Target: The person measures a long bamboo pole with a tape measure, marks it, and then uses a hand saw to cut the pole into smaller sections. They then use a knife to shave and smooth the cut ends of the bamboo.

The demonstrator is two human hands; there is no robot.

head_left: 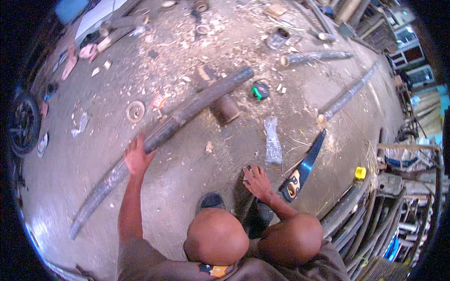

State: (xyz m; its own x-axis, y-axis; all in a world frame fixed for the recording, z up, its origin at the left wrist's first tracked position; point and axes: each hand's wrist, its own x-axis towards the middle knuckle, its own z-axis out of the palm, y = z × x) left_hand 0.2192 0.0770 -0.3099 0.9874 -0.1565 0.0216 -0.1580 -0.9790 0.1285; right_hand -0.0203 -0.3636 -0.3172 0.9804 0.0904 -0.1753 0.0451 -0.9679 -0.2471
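A long dark bamboo pole (199,103) slants across the floor from lower left to upper middle. Its far part rests over a short brown log (227,110). My left hand (137,155) grips the pole near its middle, fingers laid over the top. My right hand (257,181) is low over the floor in front of my knees, fingers curled around a small dark thing that I cannot make out. To its right lies a handsaw (304,166) with a dark blade and a tan and black handle. A green and black tape measure (260,90) sits just beyond the log.
Cut bamboo lengths (348,93) lie at the right, and more poles (349,225) are stacked at lower right. A clear plastic wrapper (272,140), a round ring (135,112) and a yellow object (360,173) are on the floor. Wood chips litter the far side; a wheel (24,124) stands left.
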